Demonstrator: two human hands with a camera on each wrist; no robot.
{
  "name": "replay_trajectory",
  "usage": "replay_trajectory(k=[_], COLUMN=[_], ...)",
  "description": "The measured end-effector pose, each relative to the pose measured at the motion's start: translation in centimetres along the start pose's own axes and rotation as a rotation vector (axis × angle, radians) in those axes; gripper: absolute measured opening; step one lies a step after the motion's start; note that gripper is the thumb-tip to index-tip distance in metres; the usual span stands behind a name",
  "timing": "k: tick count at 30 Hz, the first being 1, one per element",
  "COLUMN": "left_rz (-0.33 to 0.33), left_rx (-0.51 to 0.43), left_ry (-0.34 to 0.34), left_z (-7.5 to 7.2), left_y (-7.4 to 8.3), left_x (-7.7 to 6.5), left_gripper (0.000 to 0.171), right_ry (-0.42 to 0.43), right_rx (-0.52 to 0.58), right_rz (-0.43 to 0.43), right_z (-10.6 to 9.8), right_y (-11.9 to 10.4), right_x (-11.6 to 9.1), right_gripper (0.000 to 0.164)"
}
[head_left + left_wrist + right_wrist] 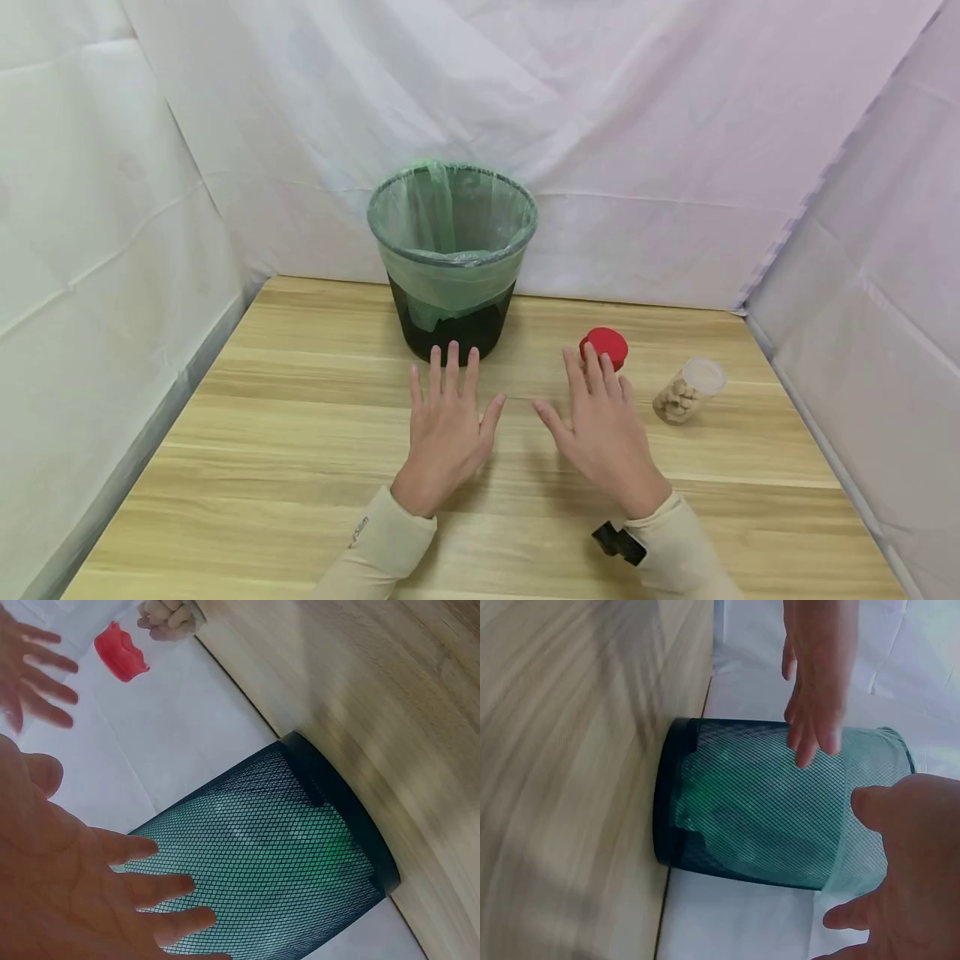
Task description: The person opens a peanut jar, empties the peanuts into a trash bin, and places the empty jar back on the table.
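Observation:
My left hand is held over the table in front of a black mesh wastebasket, fingers straight and spread, holding nothing. A green plastic bag lines the basket and folds over its rim. Level with it, my right hand is likewise spread with nothing in it. Its fingertips overlap a red round-topped object in the head view; the left wrist view shows a wavy edge on that red object. Right of this hand stands a small clear jar with a pale top and tan nut-like pieces inside.
The wood-grain table is enclosed by white sheets at the back and both sides. The wastebasket stands near the back edge. A small black device sits at my right cuff.

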State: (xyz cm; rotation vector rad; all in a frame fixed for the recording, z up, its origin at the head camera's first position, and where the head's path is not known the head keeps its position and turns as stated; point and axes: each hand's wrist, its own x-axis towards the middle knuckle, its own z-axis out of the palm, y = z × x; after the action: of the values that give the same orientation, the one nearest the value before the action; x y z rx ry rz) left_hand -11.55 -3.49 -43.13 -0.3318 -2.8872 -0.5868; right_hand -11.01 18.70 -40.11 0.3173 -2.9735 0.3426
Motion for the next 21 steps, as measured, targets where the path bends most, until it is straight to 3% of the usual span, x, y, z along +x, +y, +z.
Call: replay_trajectory(k=[9,21], left_rz=[0.004,-0.010], left_rx=[0.008,-0.011], left_ry=[0.033,0.018], left_z=[0.0,-0.1], left_y=[-0.4,-0.6], left_x=[0.1,0.2], left_gripper=[0.074,0.075], right_ry=[0.083,0.078], right_rx=[-0.048,-0.103], right_rz=[0.007,0.118], right_z=[-3.4,-6.6], right_y=[3.1,10.2], right_x=[0.1,1.1], right_gripper=[0.084,0.080])
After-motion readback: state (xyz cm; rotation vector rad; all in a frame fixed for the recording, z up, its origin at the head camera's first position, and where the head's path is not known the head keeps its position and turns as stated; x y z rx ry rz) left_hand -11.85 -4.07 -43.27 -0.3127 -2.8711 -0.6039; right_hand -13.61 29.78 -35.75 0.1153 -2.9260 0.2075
